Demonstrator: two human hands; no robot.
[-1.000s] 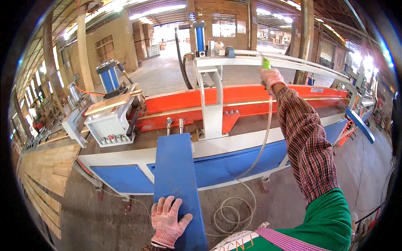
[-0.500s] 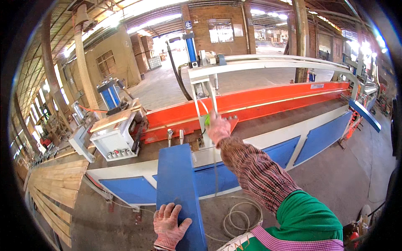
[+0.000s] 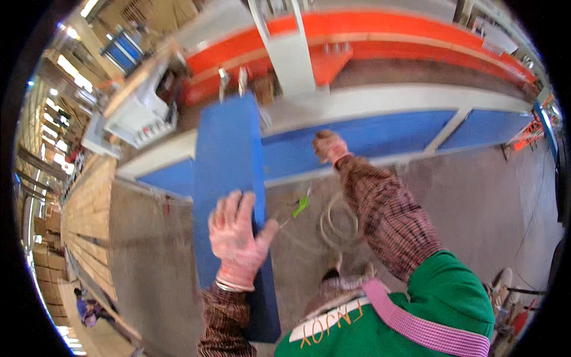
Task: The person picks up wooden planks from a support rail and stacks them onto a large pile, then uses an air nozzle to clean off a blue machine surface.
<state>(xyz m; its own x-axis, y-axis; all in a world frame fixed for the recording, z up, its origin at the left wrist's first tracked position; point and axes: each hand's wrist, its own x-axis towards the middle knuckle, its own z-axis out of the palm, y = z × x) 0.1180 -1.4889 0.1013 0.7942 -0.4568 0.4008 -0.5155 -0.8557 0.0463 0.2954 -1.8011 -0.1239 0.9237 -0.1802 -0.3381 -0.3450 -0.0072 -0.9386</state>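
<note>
My left hand (image 3: 236, 238), in a pale, stained glove, is spread open over the long blue metal arm (image 3: 228, 140) that juts toward me from the machine. Whether the palm presses on it I cannot tell. My right hand (image 3: 330, 147), gloved too, is in front of the machine's blue side panel (image 3: 369, 138). Its fingers are curled in and I see nothing in them. Below it, between my hands, is a bright green air blow gun (image 3: 301, 206) on a thin hose, blurred; I cannot tell whether it hangs or lies on the floor.
A coiled pale hose (image 3: 329, 223) lies on the floor near my feet. An orange-red beam (image 3: 410, 34) runs along the machine behind a white upright (image 3: 290, 59). At left are a grey control box (image 3: 140, 119) and long wooden boards (image 3: 89, 205).
My view has tilted down. My right hand has come away from the white upright, back toward me, and the green blow gun is now lower, apart from it. My left hand stays over the blue arm.
</note>
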